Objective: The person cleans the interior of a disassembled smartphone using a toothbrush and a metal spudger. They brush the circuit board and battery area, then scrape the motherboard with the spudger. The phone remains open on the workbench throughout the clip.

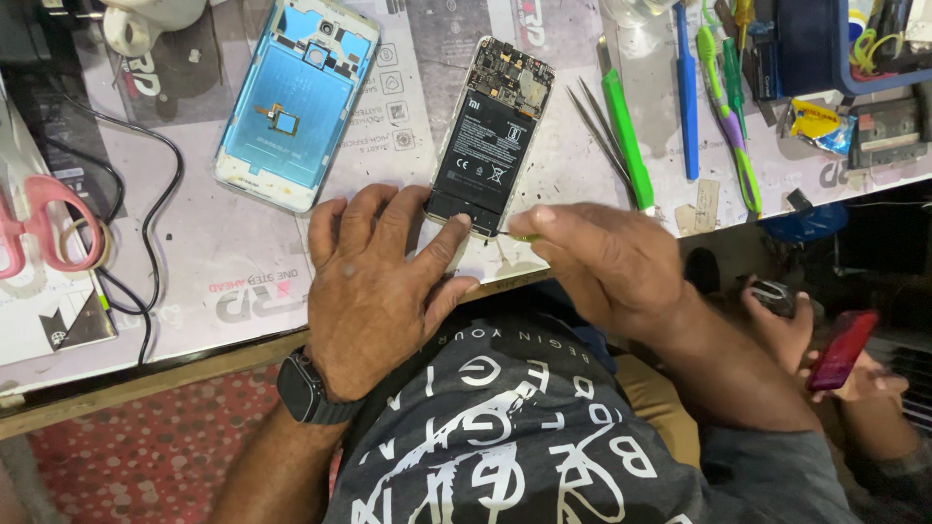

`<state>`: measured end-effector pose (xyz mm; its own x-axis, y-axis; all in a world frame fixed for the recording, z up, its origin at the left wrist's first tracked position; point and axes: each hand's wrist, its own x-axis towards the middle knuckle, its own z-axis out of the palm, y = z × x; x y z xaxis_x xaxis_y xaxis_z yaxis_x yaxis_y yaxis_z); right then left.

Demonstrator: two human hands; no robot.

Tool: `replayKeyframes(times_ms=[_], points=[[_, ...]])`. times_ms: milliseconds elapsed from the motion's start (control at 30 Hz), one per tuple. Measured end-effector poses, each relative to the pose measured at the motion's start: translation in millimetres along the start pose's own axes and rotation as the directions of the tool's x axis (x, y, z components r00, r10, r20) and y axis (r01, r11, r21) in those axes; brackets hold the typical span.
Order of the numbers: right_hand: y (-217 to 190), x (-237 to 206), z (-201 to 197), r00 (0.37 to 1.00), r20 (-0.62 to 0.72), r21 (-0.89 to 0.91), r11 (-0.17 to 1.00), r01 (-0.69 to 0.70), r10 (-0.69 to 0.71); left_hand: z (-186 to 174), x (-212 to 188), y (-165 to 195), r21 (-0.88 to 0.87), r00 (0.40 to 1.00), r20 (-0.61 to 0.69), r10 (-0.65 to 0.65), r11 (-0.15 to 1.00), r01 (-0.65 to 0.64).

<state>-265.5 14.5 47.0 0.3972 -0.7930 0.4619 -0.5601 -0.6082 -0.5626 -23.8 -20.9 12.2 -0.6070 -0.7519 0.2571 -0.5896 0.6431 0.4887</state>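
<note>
A: Where does the work stand?

B: The opened phone (490, 136) lies face down on the bench (243, 262), back cover off, battery and circuit board bare. The left hand (374, 281) presses flat on its lower end, fingers spread, grasping nothing. The right hand (607, 267) is clenched on a thin tool (519, 237) whose tip meets the phone's bottom edge. I'd judge this is the loosening of the lower board section.

A: What does the next move call for?

B: Probably a steady hold and light force at the tip, so it doesn't slip toward the battery.

A: And the surroundings?

B: A printed mat covers the bench. The blue back cover (296, 102) rests to the left, 1 pair of tweezers (597, 126) and a green tool (626, 131) to the right, pink scissors (39, 228) far left. Another person's hand holds a red phone (843, 349) at lower right.
</note>
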Motion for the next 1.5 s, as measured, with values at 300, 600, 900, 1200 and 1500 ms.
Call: replayKeyframes(times_ms=[300, 600, 900, 1200, 1500], points=[[0, 0, 2, 0.999, 0.021, -0.015, 0.999, 0.033, -0.032, 0, -1, 0, -0.002, 1.000, -0.003, -0.001, 1.000, 0.001], [8, -5, 2, 0.998, -0.001, -0.043, 0.997, 0.070, -0.071, 0, -3, 1, -0.008, 1.000, -0.009, 0.001, 1.000, -0.001], [7, -5, 0, 0.999, -0.018, -0.019, 0.999, 0.036, -0.036, 2, -5, 2, 0.009, 1.000, -0.009, 0.001, 1.000, -0.001], [0, -1, 3, 0.998, -0.059, 0.014, 1.000, 0.005, -0.004, 3, -7, 4, 0.019, 1.000, -0.014, 0.004, 1.000, -0.004], [0, -1, 4, 0.998, -0.067, -0.026, 1.000, 0.008, -0.010, 3, -8, 6, 0.026, 1.000, -0.009, 0.000, 1.000, 0.000]])
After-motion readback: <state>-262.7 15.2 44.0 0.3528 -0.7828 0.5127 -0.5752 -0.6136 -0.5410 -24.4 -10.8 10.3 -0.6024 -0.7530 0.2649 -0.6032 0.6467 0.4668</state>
